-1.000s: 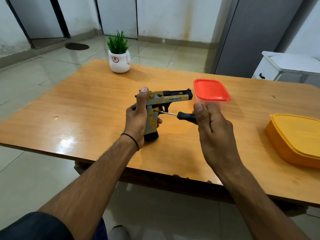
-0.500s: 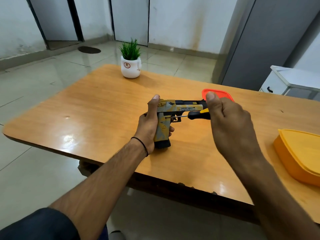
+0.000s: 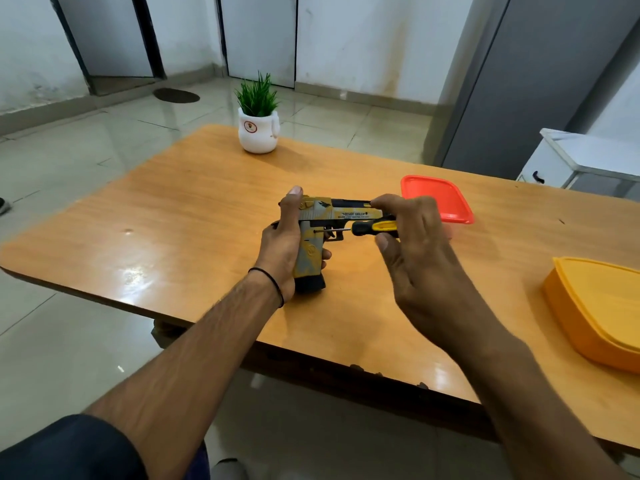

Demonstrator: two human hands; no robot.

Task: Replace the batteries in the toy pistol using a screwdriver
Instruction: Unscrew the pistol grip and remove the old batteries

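1. Left hand (image 3: pixel 284 247) is wrapped around the back of the pistol (image 3: pixel 311 252). The thumb sticks up along the rear of the slide and the fingertips curl round the front of the grip.
2. The pistol is yellow and grey with a black base. It's held upright over the middle of the table (image 3: pixel 194 216) with the muzzle pointing right. Can't tell if the base actually touches the table.
3. Right hand (image 3: pixel 415 251) pinches the screwdriver (image 3: pixel 372 227) by its black and yellow handle, with the index finger over the top and the thumb underneath.
4. The screwdriver lies pretty much level, just under the barrel. Its tip is on a spot at the top of the grip's side.
5. There's a thin black band (image 3: pixel 273 282) on the left wrist.
6. A red lid (image 3: pixel 436 199) on a clear box sits right behind the right hand.
7. A yellow box (image 3: pixel 602 306) with its lid on is over at the table's right edge, well apart from the hands.
8. A white pot (image 3: pixel 258 133) with a green plant sits at the far side of the table.
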